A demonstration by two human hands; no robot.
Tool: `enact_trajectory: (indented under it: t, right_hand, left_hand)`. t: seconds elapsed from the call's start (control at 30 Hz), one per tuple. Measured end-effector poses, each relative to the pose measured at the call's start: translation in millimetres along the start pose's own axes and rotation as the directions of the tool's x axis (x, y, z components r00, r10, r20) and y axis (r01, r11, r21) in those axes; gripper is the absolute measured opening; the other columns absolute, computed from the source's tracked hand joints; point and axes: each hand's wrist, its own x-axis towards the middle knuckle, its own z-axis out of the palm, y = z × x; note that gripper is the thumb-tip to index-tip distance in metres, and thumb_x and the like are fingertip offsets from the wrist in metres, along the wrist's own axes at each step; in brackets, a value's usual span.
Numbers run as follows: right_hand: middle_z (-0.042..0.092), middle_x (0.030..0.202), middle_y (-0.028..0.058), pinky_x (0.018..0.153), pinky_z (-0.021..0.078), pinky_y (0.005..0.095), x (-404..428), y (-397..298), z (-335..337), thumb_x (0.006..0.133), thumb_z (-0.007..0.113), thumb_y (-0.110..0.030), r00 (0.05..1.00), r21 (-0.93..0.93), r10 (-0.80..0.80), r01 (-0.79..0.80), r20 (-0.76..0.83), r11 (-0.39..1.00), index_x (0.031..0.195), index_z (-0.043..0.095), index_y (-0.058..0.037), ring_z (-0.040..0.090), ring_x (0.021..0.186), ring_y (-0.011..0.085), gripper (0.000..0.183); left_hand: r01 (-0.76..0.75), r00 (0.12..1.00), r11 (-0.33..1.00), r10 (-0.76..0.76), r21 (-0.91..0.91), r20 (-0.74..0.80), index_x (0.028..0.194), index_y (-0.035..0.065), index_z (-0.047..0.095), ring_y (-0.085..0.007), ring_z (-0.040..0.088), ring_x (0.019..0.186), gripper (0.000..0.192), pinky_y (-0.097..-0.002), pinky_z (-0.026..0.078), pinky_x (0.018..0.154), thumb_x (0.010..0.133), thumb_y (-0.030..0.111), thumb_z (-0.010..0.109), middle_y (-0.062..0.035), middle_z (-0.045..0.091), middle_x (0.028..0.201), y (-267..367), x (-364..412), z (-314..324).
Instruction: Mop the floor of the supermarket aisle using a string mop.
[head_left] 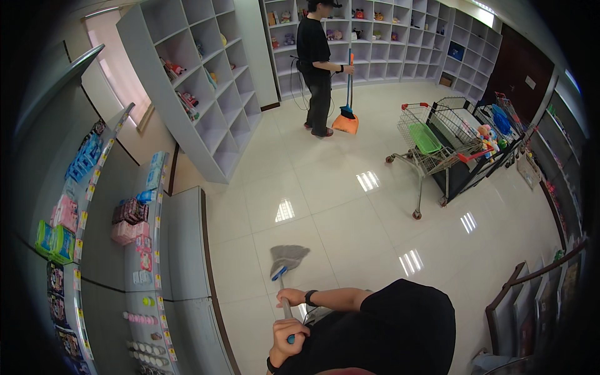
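A mop with a grey string head (288, 256) and a blue clamp (279, 273) reaches out in front of me, its strands spread flat on the glossy tile floor (328, 225). My left hand (288, 336) is wrapped around the top of the pale handle, where a teal end cap (291, 339) shows. Farther down the shaft, my right hand (291, 297) grips it, with a dark band on that wrist. My body hides part of the floor below.
Shelves (159, 243) of packaged goods line the left. A person (318, 65) holds a broom (348, 110) and an orange dustpan (346, 123) by white cubbies (375, 70). Shopping carts (422, 126) stand right; a dark-edged rack (520, 304) sits lower right.
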Motion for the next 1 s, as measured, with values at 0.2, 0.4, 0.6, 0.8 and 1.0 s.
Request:
enact_trajectory:
  t: [0.2, 0.4, 0.6, 0.8, 1.0]
  right_hand:
    - [0.055, 0.073, 0.0114, 0.063, 0.0413, 0.0417, -25, -18, 18, 0.076, 0.062, -0.032, 0.993, 0.045, 0.024, -0.029, 0.114, 0.999, 0.069, 0.052, -0.0087, 0.053, 0.072, 0.0328, 0.027]
    - [0.063, 0.092, 0.0076, 0.069, 0.0457, 0.0389, -90, -18, -2, 0.075, 0.059, -0.031, 0.970, -0.045, 0.234, -0.237, -0.060, 0.970, 0.086, 0.062, -0.0157, 0.058, 0.087, 0.0291, 0.020]
    - [0.062, 0.089, 0.0071, 0.072, 0.0466, 0.0382, -189, 20, -45, 0.076, 0.063, -0.031, 0.850, -0.085, 0.246, -0.320, -0.465, 0.944, 0.080, 0.063, -0.0144, 0.058, 0.086, 0.0287, 0.017]
    - [0.060, 0.086, 0.0107, 0.073, 0.0468, 0.0424, -289, 14, -72, 0.071, 0.058, -0.020, 0.563, -0.010, 0.547, -0.702, -0.620, 0.712, 0.074, 0.058, -0.0115, 0.056, 0.088, 0.0321, 0.009]
    - [0.055, 0.083, 0.0118, 0.073, 0.0448, 0.0414, -340, 17, -44, 0.072, 0.067, -0.032, 0.445, 0.018, 0.435, -0.683, -0.783, 0.730, 0.074, 0.055, -0.0075, 0.055, 0.082, 0.0318, 0.027]
  left_hand:
    - [-0.046, 0.997, 0.999, 0.047, -0.012, 0.065, 0.064, 0.0010, 0.060, -0.0225, 0.055, 0.047, 0.009, -0.0290, 0.043, 0.048, 0.064, -0.003, 0.052, -0.0097, 0.055, 0.053, 3, -2, 30]
    - [-0.077, 0.954, 0.996, 0.084, -0.035, 0.287, 0.069, 0.0027, 0.062, -0.0227, 0.056, 0.052, 0.011, -0.0292, 0.043, 0.051, 0.066, -0.004, 0.053, -0.0090, 0.059, 0.060, 22, 11, 80]
    - [-0.089, 0.892, 0.974, 0.171, -0.208, 0.418, 0.066, 0.0023, 0.060, -0.0239, 0.056, 0.053, 0.009, -0.0303, 0.043, 0.051, 0.066, -0.001, 0.052, -0.0085, 0.058, 0.060, 25, 35, 129]
    - [-0.068, 0.797, 0.948, 0.239, -0.310, 0.555, 0.059, 0.0018, 0.056, -0.0253, 0.053, 0.052, 0.009, -0.0315, 0.041, 0.051, 0.063, 0.000, 0.048, -0.0101, 0.054, 0.056, 7, 30, 170]
    - [-0.025, 0.669, 0.931, 0.286, -0.363, 0.687, 0.057, 0.0017, 0.053, -0.0250, 0.052, 0.050, 0.008, -0.0312, 0.040, 0.050, 0.061, 0.002, 0.047, -0.0103, 0.053, 0.056, -8, 26, 192]
